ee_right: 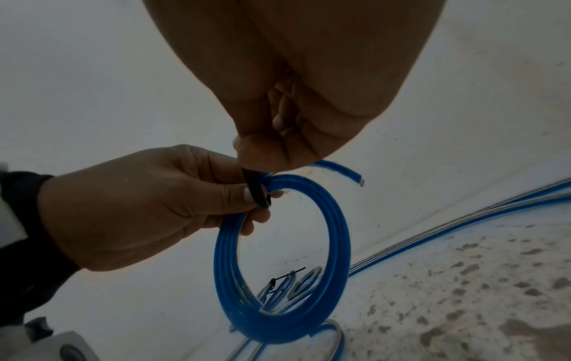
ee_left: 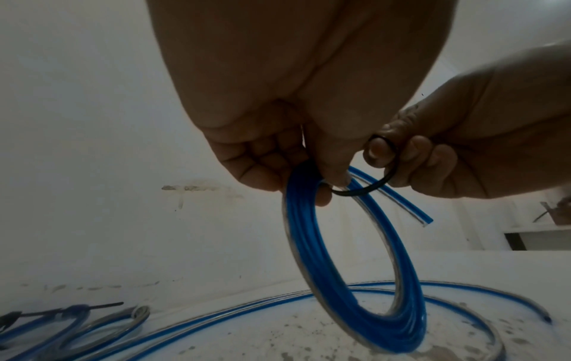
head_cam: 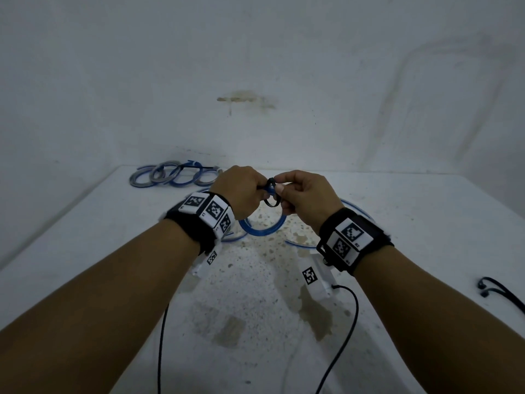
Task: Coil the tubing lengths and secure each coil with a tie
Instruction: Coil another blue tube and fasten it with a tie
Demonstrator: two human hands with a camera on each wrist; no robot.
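Note:
A blue tubing coil (head_cam: 262, 228) (ee_left: 349, 281) (ee_right: 332, 244) hangs above the table, gripped at its top by my left hand (head_cam: 241, 191) (ee_left: 278, 158) (ee_right: 148, 202). A black tie (head_cam: 271, 194) (ee_left: 367, 188) (ee_right: 256, 193) loops round the coil's top. My right hand (head_cam: 301, 194) (ee_left: 463, 146) (ee_right: 293, 146) pinches the tie close beside the left hand. One loose tubing end (ee_left: 411, 207) (ee_right: 343, 171) sticks out past the hands.
Several tied blue coils (head_cam: 176, 174) (ee_left: 71, 324) (ee_right: 293, 283) lie at the table's far left corner. A long loose tubing length (head_cam: 301, 241) (ee_left: 432, 290) curves on the table (head_cam: 426, 223) under the hands. Spare black ties (head_cam: 494, 291) lie at the right edge. A wall stands behind.

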